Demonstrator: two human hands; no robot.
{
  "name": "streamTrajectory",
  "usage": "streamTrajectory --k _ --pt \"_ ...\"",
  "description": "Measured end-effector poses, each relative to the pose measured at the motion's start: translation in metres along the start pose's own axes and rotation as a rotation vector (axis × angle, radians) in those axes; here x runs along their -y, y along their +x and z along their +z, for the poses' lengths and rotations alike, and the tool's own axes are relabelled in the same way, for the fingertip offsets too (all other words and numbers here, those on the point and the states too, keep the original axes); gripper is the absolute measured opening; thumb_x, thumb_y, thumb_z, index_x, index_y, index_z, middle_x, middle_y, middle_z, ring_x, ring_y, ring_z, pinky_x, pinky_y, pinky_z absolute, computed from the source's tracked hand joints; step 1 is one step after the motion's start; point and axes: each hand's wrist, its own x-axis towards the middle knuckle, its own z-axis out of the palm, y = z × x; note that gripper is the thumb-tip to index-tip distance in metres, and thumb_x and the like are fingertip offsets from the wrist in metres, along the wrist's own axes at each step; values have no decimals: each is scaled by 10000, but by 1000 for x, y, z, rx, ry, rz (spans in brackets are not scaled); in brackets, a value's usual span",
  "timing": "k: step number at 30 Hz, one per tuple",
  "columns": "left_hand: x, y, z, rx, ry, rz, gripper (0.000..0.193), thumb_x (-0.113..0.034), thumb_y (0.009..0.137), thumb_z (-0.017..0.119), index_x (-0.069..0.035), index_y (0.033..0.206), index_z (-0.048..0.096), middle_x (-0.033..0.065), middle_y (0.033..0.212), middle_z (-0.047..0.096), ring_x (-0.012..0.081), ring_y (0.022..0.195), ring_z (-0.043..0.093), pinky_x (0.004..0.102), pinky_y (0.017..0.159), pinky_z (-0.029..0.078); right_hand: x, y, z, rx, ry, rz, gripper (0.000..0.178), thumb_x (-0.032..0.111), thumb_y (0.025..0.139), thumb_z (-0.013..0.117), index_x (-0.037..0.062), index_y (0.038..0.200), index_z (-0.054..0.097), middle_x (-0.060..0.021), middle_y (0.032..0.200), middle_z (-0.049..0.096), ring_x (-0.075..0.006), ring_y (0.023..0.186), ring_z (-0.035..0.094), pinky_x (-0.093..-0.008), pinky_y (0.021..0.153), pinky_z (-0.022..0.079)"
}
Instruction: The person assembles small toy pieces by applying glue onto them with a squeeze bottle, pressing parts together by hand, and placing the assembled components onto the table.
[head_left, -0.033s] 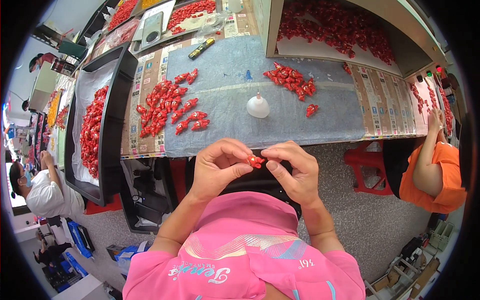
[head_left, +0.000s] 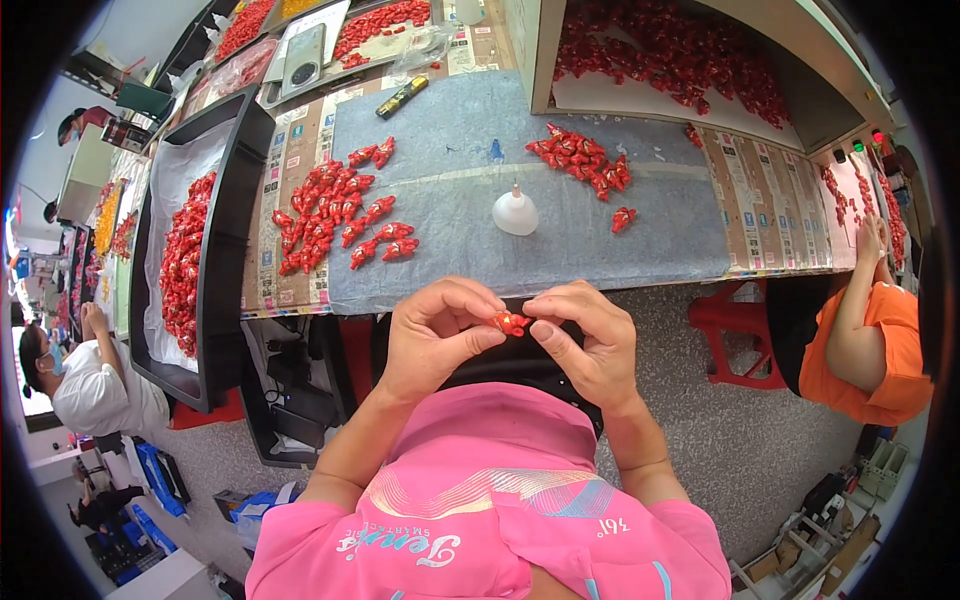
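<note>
A small glossy red toy figure [head_left: 511, 323] is held just off the table's front edge, in front of my body. My left hand [head_left: 440, 335] pinches it between thumb and fingertips. From the other side, my right hand [head_left: 588, 340] closes its thumb and forefinger on the figure's right end; the fingertips hide part of it. Beyond my hands, a white squeeze bottle [head_left: 516, 212] with a thin needle tip stands on the blue-grey mat [head_left: 440, 250]. Similar red figures lie in a loose group [head_left: 325, 215] at the left and a smaller pile [head_left: 580, 160] at the right.
A deep black tray [head_left: 228, 220] of red figures stands at the left. At the back are a phone [head_left: 305, 55], a yellow-black tube [head_left: 402, 97] and an open-fronted box [head_left: 545, 60] with red pieces. A co-worker in orange [head_left: 870, 360] sits right, another in white [head_left: 110, 395] left.
</note>
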Motion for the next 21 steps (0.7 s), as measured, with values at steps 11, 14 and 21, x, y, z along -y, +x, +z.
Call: streamTrajectory --k 11,14,21 --pt "2 0 -2 39 156 93 214 134 723 696 10 896 680 134 993 636 180 902 633 279 810 531 -1 0 2 19 4 -1 116 64 772 722 47 884 702 -50 795 647 -150 706 579 -262 622 460" --pt "2 0 0 21 166 85 215 134 719 700 9 893 685 133 988 640 180 897 637 277 794 535 1 1 2 12 -1 23 102 62 779 719 36 875 697 -58 799 649 -151 718 591 -260 640 474" --pt "-3 6 4 17 264 90 191 123 726 700 14 882 680 128 982 633 176 890 633 276 787 534 4 5 -2 36 21 152 120 73 805 701 13 909 684 -81 852 653 -154 765 618 -258 692 499"
